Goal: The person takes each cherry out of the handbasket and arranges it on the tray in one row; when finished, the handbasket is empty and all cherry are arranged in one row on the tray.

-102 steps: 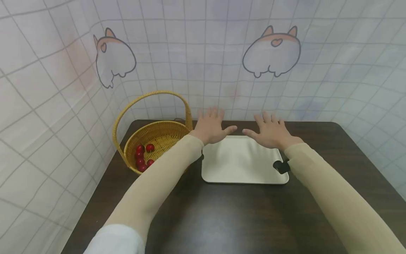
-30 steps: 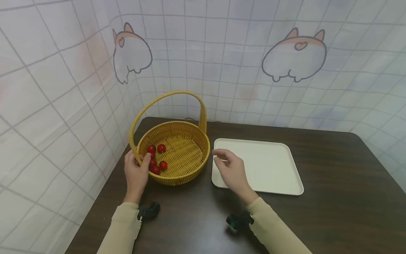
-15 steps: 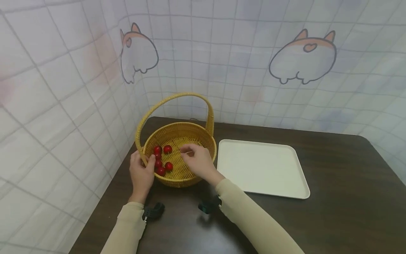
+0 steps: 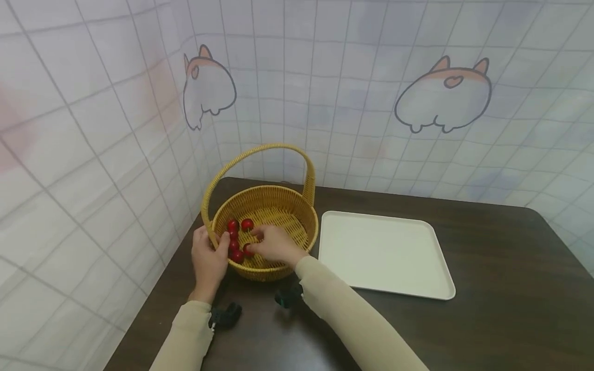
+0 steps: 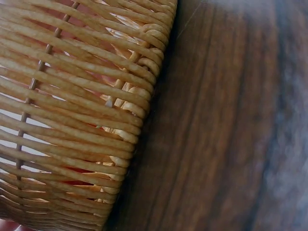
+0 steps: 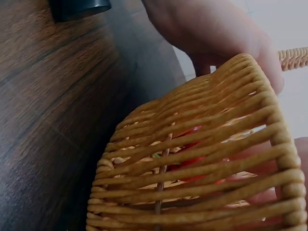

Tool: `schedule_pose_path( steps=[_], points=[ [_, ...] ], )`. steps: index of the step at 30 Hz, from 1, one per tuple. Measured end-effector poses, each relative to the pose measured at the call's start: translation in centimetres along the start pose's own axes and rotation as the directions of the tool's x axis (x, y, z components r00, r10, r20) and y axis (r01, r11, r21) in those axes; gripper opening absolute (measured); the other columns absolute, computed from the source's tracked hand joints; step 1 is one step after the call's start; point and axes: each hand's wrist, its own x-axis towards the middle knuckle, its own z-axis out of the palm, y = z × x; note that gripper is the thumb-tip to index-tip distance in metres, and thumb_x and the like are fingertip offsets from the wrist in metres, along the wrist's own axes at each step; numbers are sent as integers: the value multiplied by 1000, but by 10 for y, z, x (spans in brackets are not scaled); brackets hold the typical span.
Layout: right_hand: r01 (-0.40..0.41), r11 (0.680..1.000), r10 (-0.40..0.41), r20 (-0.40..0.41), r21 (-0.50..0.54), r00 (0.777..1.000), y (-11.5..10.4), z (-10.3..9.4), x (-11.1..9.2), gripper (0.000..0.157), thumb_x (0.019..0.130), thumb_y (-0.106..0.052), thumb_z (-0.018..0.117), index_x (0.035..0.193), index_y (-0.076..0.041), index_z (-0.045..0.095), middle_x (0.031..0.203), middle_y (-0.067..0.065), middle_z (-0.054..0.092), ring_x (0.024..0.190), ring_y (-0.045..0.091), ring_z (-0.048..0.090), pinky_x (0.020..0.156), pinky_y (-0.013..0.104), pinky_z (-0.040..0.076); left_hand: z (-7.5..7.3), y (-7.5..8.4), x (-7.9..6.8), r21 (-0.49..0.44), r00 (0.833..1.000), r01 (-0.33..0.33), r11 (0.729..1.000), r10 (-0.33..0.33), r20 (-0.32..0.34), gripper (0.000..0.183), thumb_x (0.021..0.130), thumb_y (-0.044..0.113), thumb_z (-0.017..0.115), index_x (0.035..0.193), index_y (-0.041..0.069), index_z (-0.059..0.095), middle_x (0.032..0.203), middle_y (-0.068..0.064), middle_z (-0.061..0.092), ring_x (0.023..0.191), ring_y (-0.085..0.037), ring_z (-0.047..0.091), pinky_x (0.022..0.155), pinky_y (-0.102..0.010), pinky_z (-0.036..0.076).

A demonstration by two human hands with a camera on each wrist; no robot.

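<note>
A yellow wicker basket [image 4: 266, 274] with a tall arched handle stands on the table, holding several small round red fruits [image 4: 247, 224] on its left side. My left hand [image 4: 210, 262] grips the basket's left rim by the handle base, thumb inside and fingers outside. Inside the basket, my right hand [image 4: 278, 244] is bent with thumb and forefinger apart, the thumb over one red fruit [image 4: 247, 252]. In the right wrist view the right hand [image 6: 211, 31] passes over the woven rim, and red shows through the weave. The left wrist view is mostly basket wall [image 5: 72, 106].
A white rectangular tray [image 4: 387, 252] lies to the right of the basket on the dark wooden table [image 4: 501, 288]. A patterned cloth [image 4: 352, 103] hangs behind and along the left side. Dark wrist cameras [image 4: 226, 315] sit under both wrists.
My right hand has moved left from over the tray into the basket, down to the red fruits. The left hand keeps its grip on the rim, taken since the earliest frame.
</note>
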Motion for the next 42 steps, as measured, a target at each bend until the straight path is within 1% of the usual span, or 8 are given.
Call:
schedule_pose_path(
  steps=[3,9,16,22,29,34,39,42],
  points=[
    [15,1000,-15,4,-25,1000,-3,-1,6,41,91,-24,69,129,-10,62,125,9,64,110,22,61,89,37,51,1,1,3,-2,1000,2,1000,-2,4,27,87,10,69,70,3,50,112,-22,56,110,-33,51,83,-43,37],
    [32,994,-29,33,-102,999,-5,-3,13,36,92,-19,69,127,-12,64,118,6,66,106,19,61,89,34,51,4,4,6,-10,1000,9,1000,-10,-2,27,88,12,69,71,4,50,112,-19,56,108,-32,52,80,-41,37],
    [132,952,-109,95,-277,989,-5,-1,15,35,89,-17,72,123,-12,67,115,2,68,106,16,61,93,32,49,5,7,6,-31,1000,-2,1000,2,-8,27,87,12,69,70,5,49,111,-19,56,107,-31,53,79,-40,37],
    [114,964,-92,98,-241,991,-4,1,11,36,87,-16,74,122,-13,67,114,3,68,103,17,61,90,33,50,4,4,3,-25,1000,-1,1000,1,-5,27,87,12,69,70,4,49,111,-20,57,106,-31,53,77,-41,36],
    [127,984,-127,14,-126,992,-2,0,-2,35,87,-21,74,121,-14,67,110,1,67,97,16,61,80,31,52,2,0,0,-25,1000,-3,1000,3,-9,27,90,17,68,72,5,52,118,-19,59,114,-32,54,90,-45,40],
    [162,985,-167,-86,-61,982,1,-12,-22,37,88,-25,72,123,-15,66,113,-1,65,92,15,62,76,30,52,0,-3,0,-16,999,-36,999,35,-29,27,89,14,69,71,3,52,116,-21,60,113,-34,54,90,-48,41],
    [205,978,-192,-243,28,951,12,-28,-48,35,89,-24,72,123,-16,65,113,-3,65,85,12,62,70,28,53,-1,-2,0,-18,996,-65,998,64,-60,25,87,9,69,70,2,52,116,-22,62,117,-33,55,95,-49,42],
    [247,965,-209,-309,88,928,22,-38,-63,34,89,-21,72,122,-15,64,112,-2,64,85,12,62,68,28,54,-1,-1,0,-17,994,-79,997,78,-75,25,85,8,70,68,3,52,115,-21,63,119,-33,56,97,-49,42]
  ],
)
